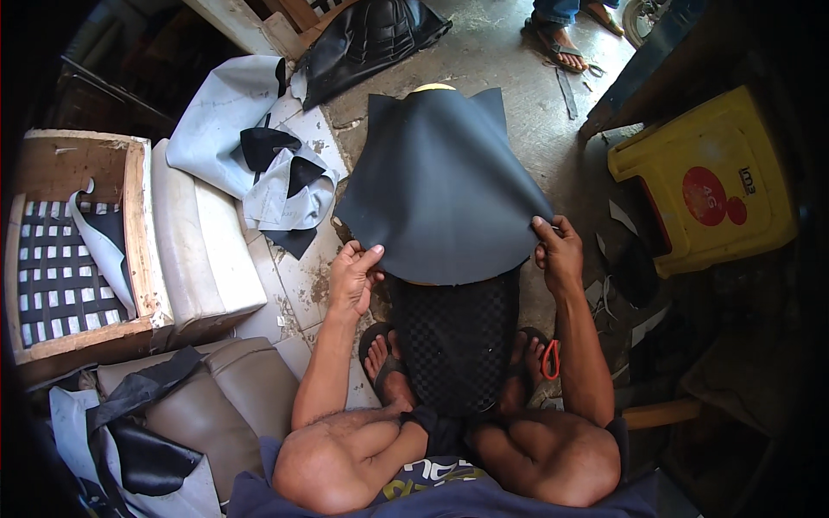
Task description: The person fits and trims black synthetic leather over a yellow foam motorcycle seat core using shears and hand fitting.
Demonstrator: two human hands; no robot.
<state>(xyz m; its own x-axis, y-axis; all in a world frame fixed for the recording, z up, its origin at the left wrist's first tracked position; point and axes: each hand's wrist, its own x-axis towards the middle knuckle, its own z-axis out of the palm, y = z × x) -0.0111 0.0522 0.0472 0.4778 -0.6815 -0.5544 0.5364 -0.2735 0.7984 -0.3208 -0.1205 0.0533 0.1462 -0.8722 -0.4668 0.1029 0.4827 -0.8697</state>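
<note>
Floor (501, 52): grey and scuffed, with pale, chipped tiles (298, 285) at left; strewn with dark and pale offcuts, more thickly at right.

Black sheet (445, 186): smooth, front and centre, between both hands; draped over a rounded form with a yellow edge (432, 87) peeping out at the far side; partly overlying a checker-textured black piece (453, 354) between the feet.

Left hand (354, 274): closed in a pinch, thumb uppermost, on the near left edge of the sheet. Right hand (557, 246): likewise pinched on the near right edge.

At left: wooden frame (136, 224) with woven dark webbing; cream padded block (203, 259) just beside; brown cushions (216, 406) nearer, partly under black-and-white material. Beyond: crumpled pale-backed sheeting (216, 121) and a black stitched cover (371, 43).

At far right: sandalled feet (563, 47) of another person, near part of a wheel (639, 22).

Markings: yellow plastic stool (751, 229) at right, with red discs, pale characters on the larger, small dark lettering beside; faint script on the pale-backed sheeting; white and olive lettering on dark clothing (436, 475) at the lap.
</note>
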